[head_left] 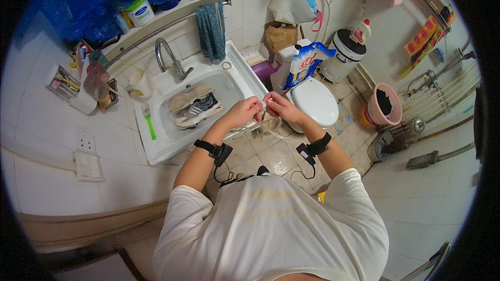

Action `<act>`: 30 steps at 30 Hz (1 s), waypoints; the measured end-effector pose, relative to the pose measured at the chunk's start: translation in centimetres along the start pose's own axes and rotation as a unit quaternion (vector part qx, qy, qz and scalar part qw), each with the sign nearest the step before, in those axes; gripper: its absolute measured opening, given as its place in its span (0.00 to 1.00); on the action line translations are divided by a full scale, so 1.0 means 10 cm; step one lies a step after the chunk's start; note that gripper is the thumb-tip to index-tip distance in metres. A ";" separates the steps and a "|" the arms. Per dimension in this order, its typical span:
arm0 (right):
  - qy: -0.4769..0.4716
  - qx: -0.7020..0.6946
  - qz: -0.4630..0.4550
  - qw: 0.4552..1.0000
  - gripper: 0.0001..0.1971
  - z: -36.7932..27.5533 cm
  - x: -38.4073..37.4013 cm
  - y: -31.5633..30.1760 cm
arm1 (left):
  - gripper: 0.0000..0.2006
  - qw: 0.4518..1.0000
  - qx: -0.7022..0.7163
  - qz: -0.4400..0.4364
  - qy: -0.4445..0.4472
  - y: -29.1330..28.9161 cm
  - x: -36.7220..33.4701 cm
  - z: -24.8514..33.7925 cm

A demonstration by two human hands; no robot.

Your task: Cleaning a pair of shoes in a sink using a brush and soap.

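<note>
Both my hands meet at the right front edge of the white sink [242,63], fingertips pinched close together. Pale shoelaces [272,126] run between them, and loose ends dangle below. My left hand [247,113] is closed on the laces, and so is my right hand [283,108], just beside it. In the sink's water lies a dark grey sneaker [202,108] with pale stripes and a white sole. Another shoe [188,97] rests behind it with its beige sole showing. A green-handled brush [150,125] lies on the sink's left ledge.
A chrome faucet [167,54] rises behind the basin, near a white cup [139,82]. To the right stands a toilet [315,105] with a blue-and-white detergent bag [307,65] on it. Farther right are a lidded bin [341,58] and a pink bucket [388,113].
</note>
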State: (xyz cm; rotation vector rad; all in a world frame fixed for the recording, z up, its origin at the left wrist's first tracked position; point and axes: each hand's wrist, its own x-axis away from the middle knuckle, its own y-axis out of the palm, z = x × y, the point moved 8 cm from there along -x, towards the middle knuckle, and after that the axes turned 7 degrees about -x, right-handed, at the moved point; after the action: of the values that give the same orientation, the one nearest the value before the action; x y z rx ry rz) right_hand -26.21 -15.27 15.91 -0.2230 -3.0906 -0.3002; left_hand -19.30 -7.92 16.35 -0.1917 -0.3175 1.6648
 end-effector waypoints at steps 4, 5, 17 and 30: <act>-0.015 -0.015 0.023 0.999 0.08 0.08 -0.11 0.03 | 0.10 1.000 0.008 0.011 0.025 -0.13 0.04 -0.03; -0.021 -0.002 0.017 1.000 0.07 0.10 -0.13 0.05 | 0.10 0.999 -0.004 0.005 0.040 -0.14 0.05 0.00; -0.053 0.143 -0.024 0.988 0.16 0.35 -0.26 0.38 | 0.10 0.989 -0.045 0.117 0.076 -0.49 0.08 0.11; 0.100 -0.009 -0.128 0.987 0.16 0.81 -0.07 0.19 | 0.13 0.857 0.241 0.453 0.054 -1.54 0.59 -0.14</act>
State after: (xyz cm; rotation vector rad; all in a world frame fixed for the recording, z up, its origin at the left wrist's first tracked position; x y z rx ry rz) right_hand -25.34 -11.96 8.28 0.1936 -2.9157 -0.3338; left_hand -5.03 -0.52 20.25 -0.0466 0.3552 2.5936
